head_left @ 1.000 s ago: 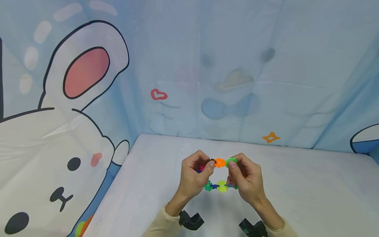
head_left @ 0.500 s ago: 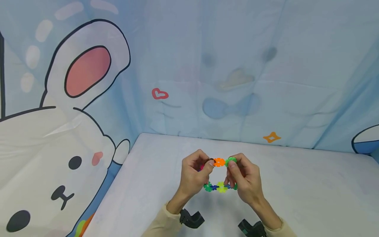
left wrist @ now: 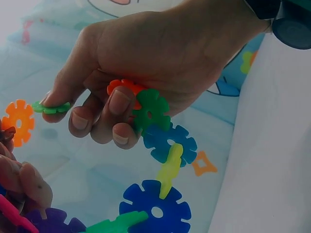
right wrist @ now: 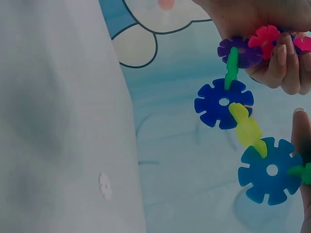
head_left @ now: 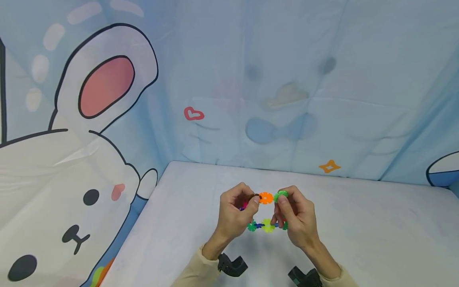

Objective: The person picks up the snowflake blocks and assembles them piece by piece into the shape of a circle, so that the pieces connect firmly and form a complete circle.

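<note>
My two hands hold a chain of flower-shaped interlocking plastic discs above the white table. In the head view, the left hand (head_left: 234,211) pinches a dark disc slotted to an orange disc (head_left: 266,198). My right hand (head_left: 300,215) pinches a bright green disc (head_left: 281,195) between thumb and index finger, its edge at the orange one's rim; whether they interlock I cannot tell. The chain hangs below through a yellow disc (head_left: 267,225). In the left wrist view, a green disc (left wrist: 151,112) lies against the right hand's curled fingers. Purple (right wrist: 245,53) and pink discs (right wrist: 265,41) sit by the left hand.
A white table (head_left: 186,191) spreads under the hands. Behind it hangs a blue printed curtain (head_left: 215,59), and a cartoon animal print (head_left: 107,179) covers the left side. A pale flower-like shape (right wrist: 105,186) shows on the white surface in the right wrist view.
Both hands stay almost in place. The orange and green discs shift very slightly, and a thin gap shows between them now in the head view.
</note>
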### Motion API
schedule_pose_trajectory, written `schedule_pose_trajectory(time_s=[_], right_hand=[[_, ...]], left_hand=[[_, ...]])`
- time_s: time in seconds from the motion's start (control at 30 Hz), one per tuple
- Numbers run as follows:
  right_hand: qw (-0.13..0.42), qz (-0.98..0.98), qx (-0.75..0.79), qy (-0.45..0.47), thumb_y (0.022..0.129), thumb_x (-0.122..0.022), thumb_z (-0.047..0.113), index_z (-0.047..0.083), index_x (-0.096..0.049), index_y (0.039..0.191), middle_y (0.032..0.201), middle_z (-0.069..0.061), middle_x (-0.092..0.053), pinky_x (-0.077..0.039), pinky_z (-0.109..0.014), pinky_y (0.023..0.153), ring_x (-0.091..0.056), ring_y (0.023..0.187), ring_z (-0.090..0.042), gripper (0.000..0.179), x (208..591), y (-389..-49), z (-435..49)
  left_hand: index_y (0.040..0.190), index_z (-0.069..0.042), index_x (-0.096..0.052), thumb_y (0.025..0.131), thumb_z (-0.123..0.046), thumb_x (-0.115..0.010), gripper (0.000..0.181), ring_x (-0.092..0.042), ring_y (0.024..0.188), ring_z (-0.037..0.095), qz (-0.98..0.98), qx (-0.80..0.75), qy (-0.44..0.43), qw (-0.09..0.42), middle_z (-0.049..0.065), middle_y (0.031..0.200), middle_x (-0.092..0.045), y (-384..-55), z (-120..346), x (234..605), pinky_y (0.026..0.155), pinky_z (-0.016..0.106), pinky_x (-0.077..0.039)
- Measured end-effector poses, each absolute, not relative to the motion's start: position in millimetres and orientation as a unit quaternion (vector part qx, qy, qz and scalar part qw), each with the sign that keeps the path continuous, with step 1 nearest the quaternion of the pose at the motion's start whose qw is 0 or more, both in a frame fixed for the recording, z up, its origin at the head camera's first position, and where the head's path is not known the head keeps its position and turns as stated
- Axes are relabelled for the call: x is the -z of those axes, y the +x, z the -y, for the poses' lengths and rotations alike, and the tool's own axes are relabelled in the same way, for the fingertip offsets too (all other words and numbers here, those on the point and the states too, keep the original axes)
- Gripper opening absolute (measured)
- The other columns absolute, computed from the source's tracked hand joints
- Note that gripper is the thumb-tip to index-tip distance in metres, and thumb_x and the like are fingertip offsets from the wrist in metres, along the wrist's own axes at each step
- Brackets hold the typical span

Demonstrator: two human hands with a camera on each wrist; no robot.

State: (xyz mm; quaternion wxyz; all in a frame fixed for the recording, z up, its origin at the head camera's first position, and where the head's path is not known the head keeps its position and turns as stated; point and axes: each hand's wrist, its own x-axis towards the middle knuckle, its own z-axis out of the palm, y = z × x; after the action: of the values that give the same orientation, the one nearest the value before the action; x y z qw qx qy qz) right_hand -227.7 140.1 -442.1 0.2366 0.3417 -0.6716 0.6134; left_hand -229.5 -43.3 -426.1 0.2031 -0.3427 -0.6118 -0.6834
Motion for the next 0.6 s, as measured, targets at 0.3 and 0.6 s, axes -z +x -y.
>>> schedule_pose_trajectory(time_s=[0.3,0.6], right_hand=[[0.241,0.673,-0.607,0.348,0.098,-0.046,-0.021,-0.004,-0.059,0.101,0.064,-0.002,-0.051,-0.052,-0.023,0.043,-0.054,0.046,-0.006,0.021,440.3,-227.7,-140.9],[0.228,0.687,-0.592,0.354,0.101,-0.046,-0.02,0.0,-0.057,0.098,0.062,-0.001,-0.052,-0.054,-0.024,0.044,-0.054,0.046,-0.003,0.022,442.2,-227.6,-140.1]], left_hand=[[0.086,0.001,-0.061,0.095,0.002,-0.061,0.009,-0.05,0.051,0.01,0.629,0.661,-0.352,0.21,0.017,0.066,-0.058,-230.0,44.2,424.4,0.045,0.02,-0.049],[0.083,-0.001,-0.062,0.094,0.002,-0.059,0.012,-0.044,0.05,0.004,0.636,0.637,-0.373,0.223,0.013,0.061,-0.055,-231.1,43.6,425.6,0.042,0.016,-0.044]])
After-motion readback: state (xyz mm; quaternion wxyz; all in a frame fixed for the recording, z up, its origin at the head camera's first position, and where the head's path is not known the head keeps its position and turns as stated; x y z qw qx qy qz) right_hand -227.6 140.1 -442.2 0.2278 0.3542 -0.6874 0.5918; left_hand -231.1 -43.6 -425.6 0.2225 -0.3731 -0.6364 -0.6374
